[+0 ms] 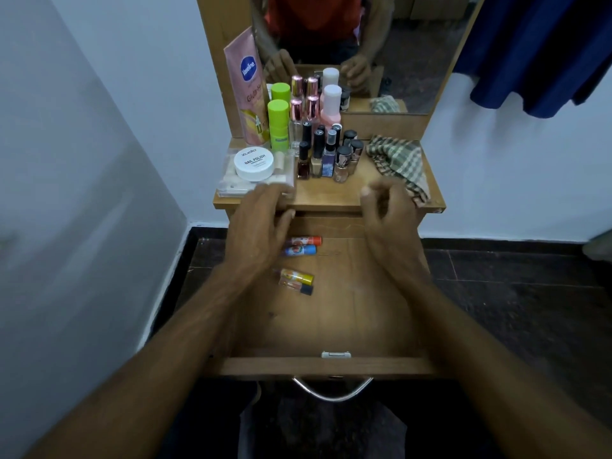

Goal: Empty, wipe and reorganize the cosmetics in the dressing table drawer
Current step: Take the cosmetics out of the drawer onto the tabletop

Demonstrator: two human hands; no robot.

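Left hand [261,226] hiding tube ends, mirror [381,44] cropping torso

a home bedroom corner: mirrored dressing table [334,197] crowded with cosmetics [318,140].

We have only one view, from a camera on the person's head. It looks forward and down, close above the open drawer [328,313], and reaches the table [334,193] and the mirror [397,44] behind it.

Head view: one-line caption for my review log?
Both hands hover over the open drawer, four small tubes inside, cosmetics crowding the tabletop.
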